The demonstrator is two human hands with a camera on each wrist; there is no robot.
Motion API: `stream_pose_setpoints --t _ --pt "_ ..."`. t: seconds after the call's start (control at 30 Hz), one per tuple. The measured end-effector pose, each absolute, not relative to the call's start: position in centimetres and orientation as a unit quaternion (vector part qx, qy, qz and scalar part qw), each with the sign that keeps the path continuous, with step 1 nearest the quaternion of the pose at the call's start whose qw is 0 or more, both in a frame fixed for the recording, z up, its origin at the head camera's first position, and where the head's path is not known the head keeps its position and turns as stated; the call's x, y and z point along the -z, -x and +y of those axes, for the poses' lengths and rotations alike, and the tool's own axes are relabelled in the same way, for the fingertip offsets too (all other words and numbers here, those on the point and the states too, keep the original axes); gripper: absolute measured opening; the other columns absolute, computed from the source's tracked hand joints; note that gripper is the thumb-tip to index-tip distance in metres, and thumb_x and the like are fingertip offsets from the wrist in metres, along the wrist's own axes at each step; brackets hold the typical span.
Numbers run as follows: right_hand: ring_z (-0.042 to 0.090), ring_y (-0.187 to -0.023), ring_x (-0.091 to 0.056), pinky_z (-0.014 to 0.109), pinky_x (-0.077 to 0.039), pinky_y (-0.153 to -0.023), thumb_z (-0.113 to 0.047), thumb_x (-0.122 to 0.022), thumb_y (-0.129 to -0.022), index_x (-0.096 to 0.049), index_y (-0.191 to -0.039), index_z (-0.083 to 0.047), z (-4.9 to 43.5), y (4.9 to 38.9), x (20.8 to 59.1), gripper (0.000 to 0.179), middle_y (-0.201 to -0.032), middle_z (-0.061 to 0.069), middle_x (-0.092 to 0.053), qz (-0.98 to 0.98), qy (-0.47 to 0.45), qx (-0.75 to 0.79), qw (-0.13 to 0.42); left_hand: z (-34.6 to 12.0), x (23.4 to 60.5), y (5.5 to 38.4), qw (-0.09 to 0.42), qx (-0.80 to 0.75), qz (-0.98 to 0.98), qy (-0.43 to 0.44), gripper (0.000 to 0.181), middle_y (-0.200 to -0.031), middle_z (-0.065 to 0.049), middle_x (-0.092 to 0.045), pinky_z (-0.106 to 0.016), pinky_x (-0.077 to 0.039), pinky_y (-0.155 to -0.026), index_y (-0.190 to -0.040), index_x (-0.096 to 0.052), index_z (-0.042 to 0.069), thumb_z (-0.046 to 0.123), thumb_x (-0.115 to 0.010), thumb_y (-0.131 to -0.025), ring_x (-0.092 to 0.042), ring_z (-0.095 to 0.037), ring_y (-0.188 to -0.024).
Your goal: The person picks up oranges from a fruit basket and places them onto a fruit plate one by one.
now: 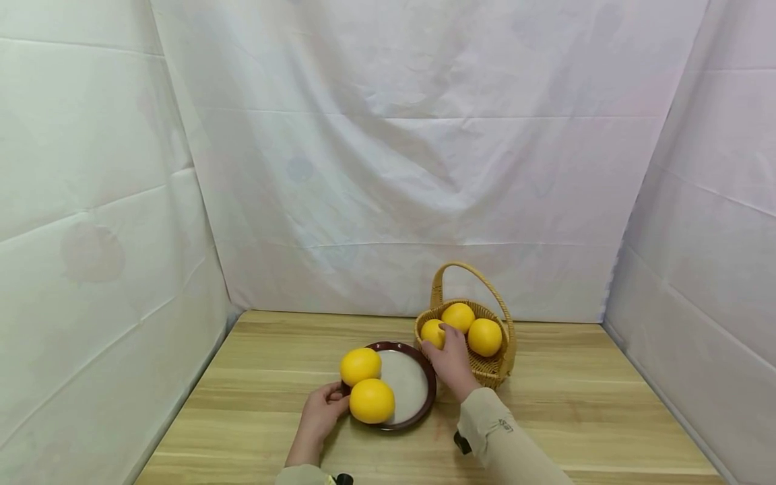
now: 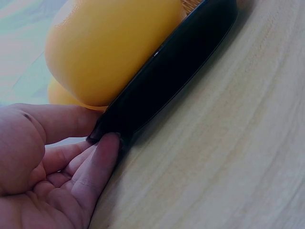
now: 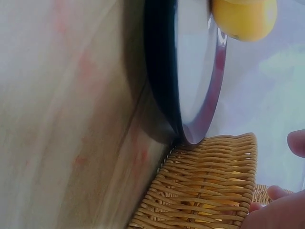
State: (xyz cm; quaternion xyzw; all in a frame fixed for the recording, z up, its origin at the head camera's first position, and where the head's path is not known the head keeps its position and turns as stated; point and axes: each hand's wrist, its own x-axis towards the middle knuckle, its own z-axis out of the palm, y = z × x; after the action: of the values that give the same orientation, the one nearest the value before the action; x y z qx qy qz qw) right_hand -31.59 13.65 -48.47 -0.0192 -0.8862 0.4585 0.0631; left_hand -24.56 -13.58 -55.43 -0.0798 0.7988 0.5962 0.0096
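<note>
My left hand (image 1: pixel 320 410) grips the near-left rim of a brown-edged plate (image 1: pixel 431 389), pinching it between thumb (image 2: pixel 66 121) and fingers, with a fingertip against its dark outer side. Two round yellow oranges (image 1: pixel 360 367) sit on the plate's left part, the nearer orange (image 1: pixel 372 401) close to that hand. To the right stands a wicker basket (image 1: pixel 510 353) with three oranges in it. My right hand (image 1: pixel 453 360) reaches over its near-left rim, fingertips overlapping the leftmost orange (image 1: pixel 431 331) in the head view. In the right wrist view, its thumb (image 3: pixel 297 142) stands apart from the fingers.
The basket's tall arched handle (image 1: pixel 479 276) rises behind and right of my right hand. Plate and basket stand right beside each other on the wooden table (image 1: pixel 273 350). White cloth (image 1: pixel 388 168) hangs behind the table and along both sides.
</note>
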Motion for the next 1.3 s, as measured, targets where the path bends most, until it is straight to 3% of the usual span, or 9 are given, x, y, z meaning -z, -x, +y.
stream_pose_setpoints --t 0.43,1.3 --pt "0.045 -0.146 -0.030 0.061 -0.032 -0.116 -0.031 -0.062 -0.098 -0.031 -0.154 0.001 14.5 32.7 47.8 0.071 -0.159 0.029 -0.027 -0.852 0.068 -0.520 0.001 -13.4 55.3 24.5 0.012 -0.600 0.795 0.083 0.051 -0.105 -0.011 -0.064 -0.029 -0.050 -0.080 -0.132 -0.060 -0.009 0.017 -0.075 -0.090 -0.059 -0.019 -0.094" --pt "0.051 -0.146 -0.025 0.063 -0.030 -0.115 -0.029 -0.068 -0.093 -0.031 -0.156 0.000 14.7 34.0 47.8 0.079 -0.157 0.035 -0.027 -0.891 0.058 -0.449 -0.008 -13.2 55.2 24.6 0.010 -0.599 0.796 0.088 0.050 -0.105 -0.011 -0.064 -0.029 -0.051 -0.079 -0.131 -0.061 -0.008 0.016 -0.075 -0.090 -0.059 -0.017 -0.093"
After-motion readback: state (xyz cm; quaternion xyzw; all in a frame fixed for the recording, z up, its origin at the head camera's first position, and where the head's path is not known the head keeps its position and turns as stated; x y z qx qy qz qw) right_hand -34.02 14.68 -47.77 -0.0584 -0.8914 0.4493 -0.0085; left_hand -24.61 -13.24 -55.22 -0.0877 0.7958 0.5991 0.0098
